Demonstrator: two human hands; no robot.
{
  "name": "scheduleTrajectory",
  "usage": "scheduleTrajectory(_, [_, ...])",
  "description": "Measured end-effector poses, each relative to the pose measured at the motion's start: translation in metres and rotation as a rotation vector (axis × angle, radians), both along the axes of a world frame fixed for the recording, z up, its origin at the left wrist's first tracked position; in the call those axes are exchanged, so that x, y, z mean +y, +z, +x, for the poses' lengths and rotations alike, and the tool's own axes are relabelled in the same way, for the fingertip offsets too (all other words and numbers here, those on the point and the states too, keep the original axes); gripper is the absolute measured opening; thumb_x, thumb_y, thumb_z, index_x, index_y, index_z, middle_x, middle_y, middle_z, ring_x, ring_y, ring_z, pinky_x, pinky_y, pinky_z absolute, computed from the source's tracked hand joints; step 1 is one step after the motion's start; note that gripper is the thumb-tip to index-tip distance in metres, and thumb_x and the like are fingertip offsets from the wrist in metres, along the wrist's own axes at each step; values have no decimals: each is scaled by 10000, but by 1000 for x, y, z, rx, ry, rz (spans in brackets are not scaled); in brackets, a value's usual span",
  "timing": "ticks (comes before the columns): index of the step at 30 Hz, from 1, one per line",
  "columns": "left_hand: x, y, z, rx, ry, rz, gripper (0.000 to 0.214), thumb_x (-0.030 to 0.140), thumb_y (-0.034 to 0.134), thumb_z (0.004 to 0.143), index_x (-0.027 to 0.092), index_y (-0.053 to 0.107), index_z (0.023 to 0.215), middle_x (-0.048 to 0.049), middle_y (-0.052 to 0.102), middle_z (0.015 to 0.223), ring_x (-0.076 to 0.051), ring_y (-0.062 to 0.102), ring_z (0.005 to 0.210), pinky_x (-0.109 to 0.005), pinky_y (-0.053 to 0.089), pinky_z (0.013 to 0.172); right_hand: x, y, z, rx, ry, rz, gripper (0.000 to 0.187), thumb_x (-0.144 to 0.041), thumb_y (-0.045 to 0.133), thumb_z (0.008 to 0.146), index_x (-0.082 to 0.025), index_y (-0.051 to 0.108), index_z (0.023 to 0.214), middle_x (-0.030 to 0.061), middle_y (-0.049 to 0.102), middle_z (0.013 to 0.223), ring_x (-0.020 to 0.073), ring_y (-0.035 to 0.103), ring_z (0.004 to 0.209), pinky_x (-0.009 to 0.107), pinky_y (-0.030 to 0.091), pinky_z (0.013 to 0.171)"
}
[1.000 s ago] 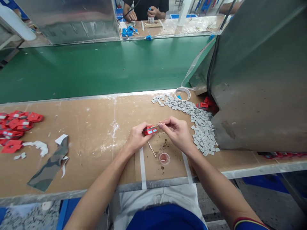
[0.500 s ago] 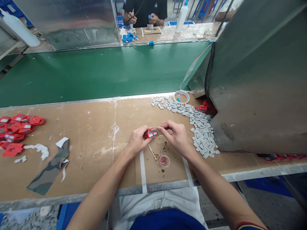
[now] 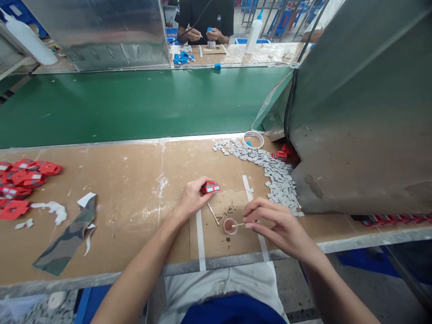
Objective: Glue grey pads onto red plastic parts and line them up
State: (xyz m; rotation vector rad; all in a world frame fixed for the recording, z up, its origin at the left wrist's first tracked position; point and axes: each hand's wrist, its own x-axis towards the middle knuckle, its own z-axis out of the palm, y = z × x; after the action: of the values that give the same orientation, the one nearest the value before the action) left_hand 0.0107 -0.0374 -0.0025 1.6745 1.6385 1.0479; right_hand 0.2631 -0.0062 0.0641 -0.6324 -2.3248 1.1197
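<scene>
My left hand [image 3: 191, 198] pinches a small red plastic part [image 3: 210, 187] with pale windows just above the brown bench [image 3: 135, 189]. My right hand [image 3: 276, 225] pinches a thin wooden stick [image 3: 238, 224] whose tip dips into a small round cap of reddish paste [image 3: 230, 226] near the bench's front edge. A second thin stick [image 3: 213, 213] lies on the bench between the red part and the cap.
A heap of small grey tiles [image 3: 270, 168] trails along the right, below a large grey metal hood [image 3: 357, 117]. A tape roll [image 3: 253, 139] sits behind it. Red parts [image 3: 20, 180] pile at far left, beside a camouflage strip [image 3: 64, 243]. Beyond the green belt [image 3: 135, 103], another person's hands [image 3: 202, 34] work.
My right hand has left the red part and moved down and toward me, bringing the stick's tip into the paste cap. The left hand still holds the red part in place.
</scene>
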Motion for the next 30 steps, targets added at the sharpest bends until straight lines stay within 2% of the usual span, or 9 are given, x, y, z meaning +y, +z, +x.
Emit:
scheduleTrajectory(4, [1, -1, 0, -10, -4, -1, 176, 265, 662, 843, 180, 663, 997, -39, 734, 896, -169, 666, 777, -255, 494, 713, -20, -19, -2, -108, 76, -17, 124, -241, 558, 991, -213, 674, 958, 55, 654, 986, 161, 643, 896, 276, 510, 764])
scheduleTrajectory(7, [1, -3, 0, -14, -3, -7, 192, 278, 667, 840, 178, 663, 1004, -41, 733, 901, -173, 663, 777, -261, 493, 722, -9, -20, -9, -174, 92, -46, 128, -292, 595, 974, -226, 654, 1067, 63, 651, 1070, 181, 638, 978, 298, 515, 818])
scheduleTrajectory(11, [1, -4, -2, -3, 3, -23, 193, 275, 675, 834, 184, 665, 1005, -35, 732, 898, -175, 662, 785, -263, 486, 723, 56, -23, -18, -165, -185, 134, 151, -316, 565, 976, -203, 655, 1021, 71, 653, 972, 196, 631, 859, 321, 500, 759])
scheduleTrajectory(14, [1, -3, -2, -8, -1, -22, 183, 274, 668, 839, 191, 666, 1002, -35, 737, 913, -178, 673, 805, -263, 492, 729, 116, -45, -28, -200, -413, 265, 100, -204, 577, 913, -177, 663, 955, 85, 644, 985, 196, 617, 763, 351, 491, 752])
scheduleTrajectory(17, [1, -3, -3, -15, -8, -20, 187, 269, 672, 834, 188, 667, 1002, -43, 745, 934, -185, 686, 825, -269, 504, 743, 148, -73, -35, -261, -444, 337, 112, -171, 583, 874, -171, 670, 945, 103, 644, 1032, 217, 619, 773, 370, 485, 759])
scheduleTrajectory(20, [1, -4, -3, -9, -8, -16, 199, 273, 678, 831, 186, 666, 1009, -48, 748, 935, -187, 688, 823, -272, 510, 740, 152, -88, -36, -284, -457, 418, 109, -188, 573, 881, -182, 667, 935, 107, 645, 1004, 252, 617, 839, 381, 484, 766])
scheduleTrajectory(24, [1, -4, -3, -5, -5, -9, 194, 264, 673, 832, 185, 669, 1009, -48, 749, 933, -183, 689, 812, -268, 513, 732, 145, -85, -33, -273, -477, 434, 73, -196, 574, 869, -186, 642, 893, 114, 633, 1008, 247, 613, 817, 377, 492, 747])
scheduleTrajectory(27, [2, -4, -3, -4, 1, -15, 183, 262, 669, 833, 183, 677, 999, -49, 753, 926, -185, 691, 807, -268, 514, 724, 136, -74, -29, -151, -416, 368, 48, -195, 563, 855, -187, 608, 872, 116, 649, 1066, 231, 631, 840, 358, 502, 750])
scheduleTrajectory(30, [1, -3, -2, -32, 12, -37, 188, 268, 677, 830, 188, 691, 999, -48, 757, 932, -188, 693, 815, -275, 524, 738, 123, -65, -27, -63, -422, 207, 30, -223, 575, 836, -194, 580, 839, 76, 688, 906, 207, 644, 775, 316, 495, 692])
